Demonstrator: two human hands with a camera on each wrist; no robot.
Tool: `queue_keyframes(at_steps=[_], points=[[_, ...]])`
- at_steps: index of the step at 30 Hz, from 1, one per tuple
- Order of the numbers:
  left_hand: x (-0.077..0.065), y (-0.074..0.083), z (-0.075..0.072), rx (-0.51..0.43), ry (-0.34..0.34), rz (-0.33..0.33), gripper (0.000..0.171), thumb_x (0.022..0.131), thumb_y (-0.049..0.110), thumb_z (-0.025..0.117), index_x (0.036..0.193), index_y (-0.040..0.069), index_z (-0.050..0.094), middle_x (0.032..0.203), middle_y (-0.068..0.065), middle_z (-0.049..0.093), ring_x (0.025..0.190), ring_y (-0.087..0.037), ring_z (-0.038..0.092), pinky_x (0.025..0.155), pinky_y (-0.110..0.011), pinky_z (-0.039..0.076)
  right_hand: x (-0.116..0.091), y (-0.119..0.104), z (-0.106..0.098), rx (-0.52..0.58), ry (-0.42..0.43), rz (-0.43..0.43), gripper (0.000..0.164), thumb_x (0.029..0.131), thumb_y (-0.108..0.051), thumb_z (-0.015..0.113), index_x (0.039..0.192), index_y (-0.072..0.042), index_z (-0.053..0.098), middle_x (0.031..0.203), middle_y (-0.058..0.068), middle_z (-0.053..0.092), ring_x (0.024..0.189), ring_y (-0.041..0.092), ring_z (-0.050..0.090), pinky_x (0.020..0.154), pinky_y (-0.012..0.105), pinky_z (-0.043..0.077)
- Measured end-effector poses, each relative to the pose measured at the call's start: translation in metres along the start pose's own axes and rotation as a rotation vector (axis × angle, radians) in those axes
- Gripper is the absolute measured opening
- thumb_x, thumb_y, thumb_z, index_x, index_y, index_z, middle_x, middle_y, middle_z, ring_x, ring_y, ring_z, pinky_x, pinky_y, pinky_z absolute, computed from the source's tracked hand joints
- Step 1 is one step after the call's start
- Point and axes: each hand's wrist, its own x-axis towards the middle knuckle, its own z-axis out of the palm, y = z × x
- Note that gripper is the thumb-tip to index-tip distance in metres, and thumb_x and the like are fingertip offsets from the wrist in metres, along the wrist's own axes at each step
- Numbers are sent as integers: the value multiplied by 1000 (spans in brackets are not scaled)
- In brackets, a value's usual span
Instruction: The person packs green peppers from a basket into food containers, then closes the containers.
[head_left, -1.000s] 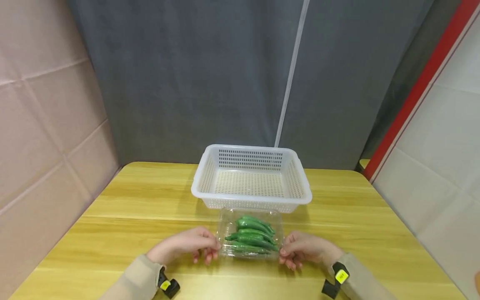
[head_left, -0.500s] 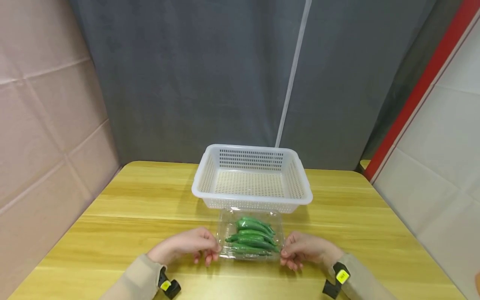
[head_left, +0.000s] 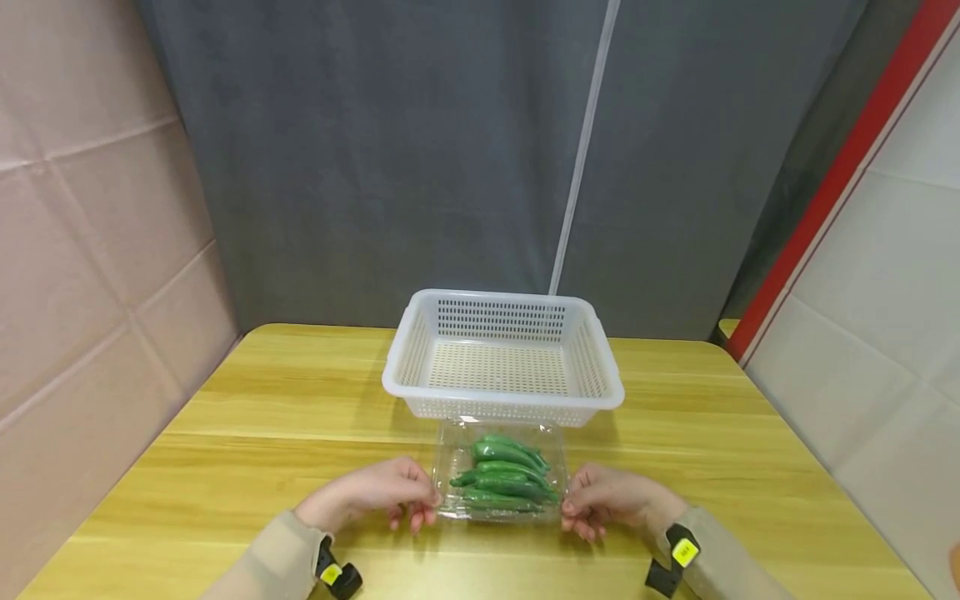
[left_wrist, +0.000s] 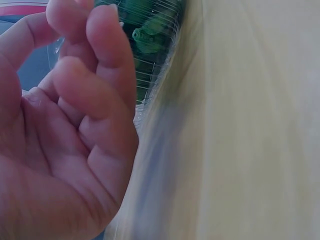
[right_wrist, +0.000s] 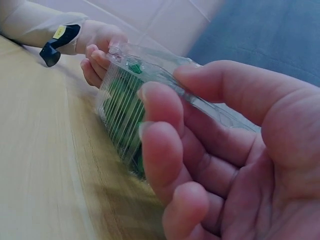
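A clear plastic clamshell box (head_left: 452, 454) with ribbed sides lies in the middle of the table, near the person. Through its lid show several long green peppers (head_left: 504, 473), lying side by side. The left hand (head_left: 397, 490) pinches the near left corner of the box at its rim. At the near right corner, the right hand (head_left: 611, 496) pinches the rim between thumb and index finger. In the right wrist view the lid's edge (right_wrist: 220, 112) runs between that thumb and fingers, and the other fingers curl below. The left wrist view shows the left palm, its fingertips partly cut off.
Just behind the box stands a white perforated plastic basket (head_left: 502, 397), with nothing inside. Both stand on a wooden table (head_left: 285, 417). A grey curtain (head_left: 375, 167) hangs behind, a pinkish panel (head_left: 90, 225) is on the left and a white panel (head_left: 885, 275) on the right.
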Motion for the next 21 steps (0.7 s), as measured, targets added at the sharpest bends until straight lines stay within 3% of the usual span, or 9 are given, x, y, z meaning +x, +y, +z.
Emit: queue_keyframes(at_steps=[21], points=[[1, 1, 2, -44, -2, 4, 34, 91, 13, 59, 82, -20, 58, 69, -1, 64, 55, -6, 57, 45, -14, 39, -1, 0, 0, -5, -1, 7, 47, 93, -6, 52, 88, 37, 35, 70, -7, 69, 58, 0, 59, 50, 13, 42]])
